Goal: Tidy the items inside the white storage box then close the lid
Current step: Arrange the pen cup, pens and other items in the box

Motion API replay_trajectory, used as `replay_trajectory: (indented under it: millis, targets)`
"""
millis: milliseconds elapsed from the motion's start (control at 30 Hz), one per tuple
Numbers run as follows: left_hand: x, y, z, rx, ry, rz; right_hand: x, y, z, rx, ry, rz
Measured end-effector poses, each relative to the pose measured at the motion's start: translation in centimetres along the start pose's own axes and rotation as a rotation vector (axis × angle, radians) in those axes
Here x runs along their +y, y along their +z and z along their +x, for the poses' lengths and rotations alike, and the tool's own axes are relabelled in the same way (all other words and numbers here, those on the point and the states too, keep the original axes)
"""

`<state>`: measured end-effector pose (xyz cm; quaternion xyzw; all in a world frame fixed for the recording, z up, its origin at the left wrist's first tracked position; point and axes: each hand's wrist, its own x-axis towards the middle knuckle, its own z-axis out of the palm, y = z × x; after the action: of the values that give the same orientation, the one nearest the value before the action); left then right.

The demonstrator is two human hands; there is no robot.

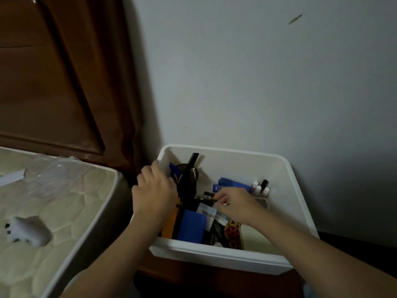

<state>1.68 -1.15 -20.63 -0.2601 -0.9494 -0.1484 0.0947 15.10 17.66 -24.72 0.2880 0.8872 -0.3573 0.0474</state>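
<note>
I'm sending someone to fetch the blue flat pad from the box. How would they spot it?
Find the white storage box against the wall beside the bed. Look at its near edge, just right of the orange item. The blue pad is the only plain, bright blue rectangle there, leaning upright.

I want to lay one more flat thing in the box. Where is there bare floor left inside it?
Bare floor shows in the white storage box along the far wall behind the blue case, and at the near right corner beside the woven item. The left and middle are crowded, with both hands there.
</note>
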Motion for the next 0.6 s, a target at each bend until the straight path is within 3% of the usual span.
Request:
replay_trajectory:
  millis: [167,500,600]
  targets:
    - [0.6,-0.1,-0.4,-0.004,0.015,0.048,-2.0,1.4,0.4,-0.177,0.014,-0.101]
    - [0.5,0.1,-0.1,-0.042,0.001,0.075,-0.6,2.3,1.6,-0.209,0.052,-0.076]
    - [0.6,0.0,-0.1,-0.051,-0.011,0.085,0.3,1.9,1.8,-0.163,0.117,0.083]
